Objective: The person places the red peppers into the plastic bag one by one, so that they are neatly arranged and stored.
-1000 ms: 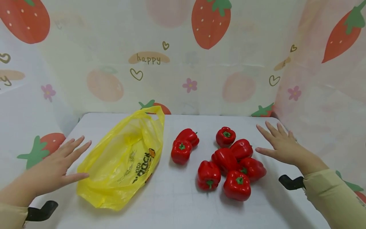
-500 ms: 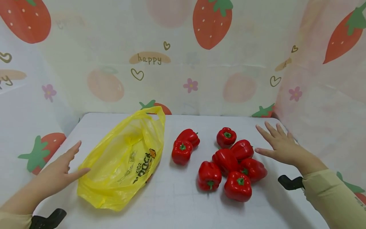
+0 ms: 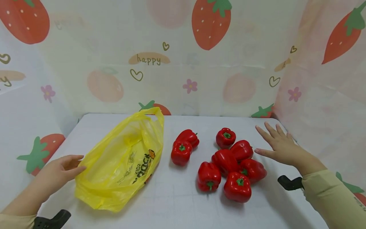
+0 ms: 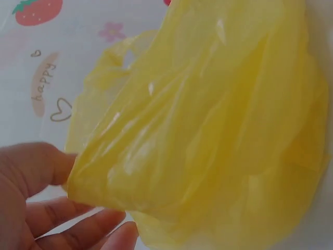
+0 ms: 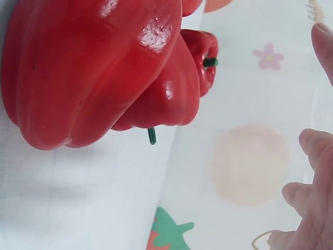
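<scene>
A yellow plastic bag (image 3: 114, 178) with black print lies on the left half of the table, its mouth gaping and a handle loop pointing to the back. My left hand (image 3: 58, 175) is at the bag's left rim, pinching the edge with thumb and fingers; the left wrist view shows the yellow film (image 4: 171, 156) running up to the thumb (image 4: 39, 166). Several red bell peppers (image 3: 224, 160) lie in a loose group right of centre. My right hand (image 3: 281, 148) hovers beside them with fingers spread, holding nothing. A large pepper (image 5: 93, 67) fills much of the right wrist view.
Two more red peppers (image 3: 181, 153) sit between the bag and the group. The white table (image 3: 171, 203) is backed by a strawberry-print curtain (image 3: 177, 73), which also runs along both sides. A black wrist mount (image 3: 52, 219) sticks out below the left hand.
My left hand has come down and bent its fingers from spread to pinching the bag's left rim, which has shifted slightly left. The right hand and peppers stay put.
</scene>
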`<state>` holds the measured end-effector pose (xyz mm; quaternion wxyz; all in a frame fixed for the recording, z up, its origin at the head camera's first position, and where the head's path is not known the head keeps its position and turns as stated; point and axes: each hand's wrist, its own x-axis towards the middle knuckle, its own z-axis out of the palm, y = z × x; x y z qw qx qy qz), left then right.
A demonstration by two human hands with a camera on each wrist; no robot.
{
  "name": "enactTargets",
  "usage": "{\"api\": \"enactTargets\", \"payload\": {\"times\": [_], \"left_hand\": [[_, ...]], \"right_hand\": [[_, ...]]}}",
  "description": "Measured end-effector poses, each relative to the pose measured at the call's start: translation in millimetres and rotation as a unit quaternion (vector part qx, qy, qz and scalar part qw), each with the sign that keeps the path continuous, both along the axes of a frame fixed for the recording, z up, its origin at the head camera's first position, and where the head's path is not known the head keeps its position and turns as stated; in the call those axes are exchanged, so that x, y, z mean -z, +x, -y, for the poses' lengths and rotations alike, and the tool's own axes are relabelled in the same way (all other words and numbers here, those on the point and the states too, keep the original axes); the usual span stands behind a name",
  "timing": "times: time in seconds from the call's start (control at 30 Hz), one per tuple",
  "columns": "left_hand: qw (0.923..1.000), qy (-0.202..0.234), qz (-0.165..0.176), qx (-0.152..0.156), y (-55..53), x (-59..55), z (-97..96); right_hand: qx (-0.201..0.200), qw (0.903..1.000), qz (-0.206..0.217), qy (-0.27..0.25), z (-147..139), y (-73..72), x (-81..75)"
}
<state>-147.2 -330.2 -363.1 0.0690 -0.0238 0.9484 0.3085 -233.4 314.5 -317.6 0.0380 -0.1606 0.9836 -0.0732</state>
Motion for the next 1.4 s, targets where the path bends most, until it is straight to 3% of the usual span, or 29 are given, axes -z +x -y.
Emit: {"api": "enactTargets", "payload": {"times": [0.13, 0.53, 0.73, 1.03, 1.27, 1.4], "left_hand": [[0.9996, -0.007, 0.019, -0.017, -3.0, -0.9, 0.3], [0.9951, 0.060, 0.038, -0.069, -5.4, 5.0, 1.0], [0.9854, 0.123, 0.048, -0.107, -6.7, 7.2, 0.6], [0.9676, 0.174, 0.064, -0.171, -12.7, 14.3, -1.8], [0.9591, 0.216, 0.054, -0.175, -13.5, 18.3, -3.5], [0.9608, 0.212, 0.048, -0.172, -15.8, 17.8, -6.9]], "right_hand": [[0.001, 1.0000, 0.001, -0.002, -1.0, -0.2, 1.0], [0.004, 1.0000, -0.001, -0.004, -3.9, -1.9, 4.2], [0.003, 0.9999, 0.004, -0.010, -3.4, -2.0, 4.4], [0.005, 0.9999, 0.009, -0.013, -2.7, -2.9, 2.2], [0.004, 0.9999, 0.008, -0.012, -3.1, -2.8, 0.8], [0.005, 0.9998, 0.010, -0.014, -3.5, -2.4, 0.5]]}}
